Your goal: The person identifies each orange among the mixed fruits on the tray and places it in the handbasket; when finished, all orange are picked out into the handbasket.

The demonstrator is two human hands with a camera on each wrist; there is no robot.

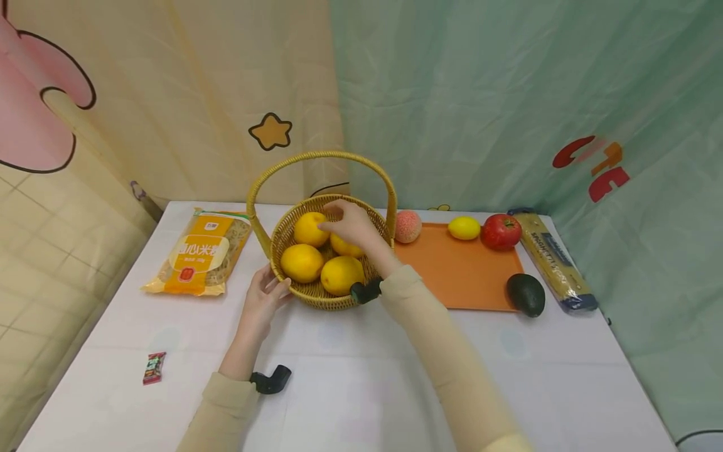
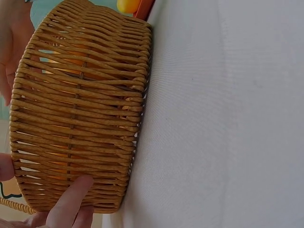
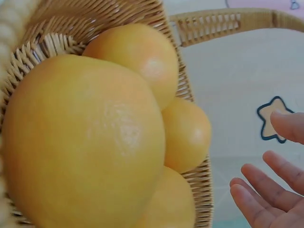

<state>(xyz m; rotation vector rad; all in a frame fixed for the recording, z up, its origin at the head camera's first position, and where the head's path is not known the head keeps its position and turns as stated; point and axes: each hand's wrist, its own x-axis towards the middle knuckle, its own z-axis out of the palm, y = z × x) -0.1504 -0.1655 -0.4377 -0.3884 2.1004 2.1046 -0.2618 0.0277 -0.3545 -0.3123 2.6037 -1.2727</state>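
Observation:
A yellow wicker basket (image 1: 330,304) with a tall arched handle holds several yellow-orange round fruits (image 1: 302,263), which look like oranges. My left hand (image 1: 264,300) grips the basket's near left side, its thumb by the rim and its fingers (image 2: 71,202) against the woven outer wall. Over the back of the basket, beneath the handle, hovers my right hand (image 1: 353,225). In the right wrist view, the fingers of that hand (image 3: 268,194) are spread and hold nothing. One fruit (image 3: 85,142) lies large and close to that camera. From the head, the right hand partly hides a fruit below it.
Right of the basket an orange tray (image 1: 452,276) bears a small lemon (image 1: 464,228), a red apple (image 1: 501,231), a pink peach-like fruit (image 1: 408,226) and an avocado (image 1: 526,295) at its edge. Spaghetti (image 1: 552,260), a noodle bag (image 1: 200,254) and a small wrapped candy (image 1: 154,368) lie around.

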